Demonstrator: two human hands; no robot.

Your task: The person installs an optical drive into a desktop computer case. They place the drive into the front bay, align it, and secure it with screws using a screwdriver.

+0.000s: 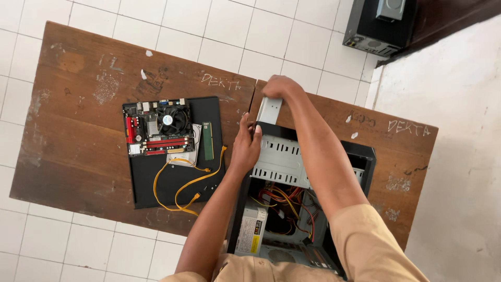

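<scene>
I see right hand clamped on drive, left hand gripping computer case near table's far edge; drive could jam, snag cables.

Two computer cases — one motherboard, one memory stick, two tables

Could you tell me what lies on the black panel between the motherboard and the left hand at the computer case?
In the head view, a green memory stick lies between the motherboard and the left hand, with yellow cables below.

Right hand covers drive end; second case cut off by top edge.
</scene>
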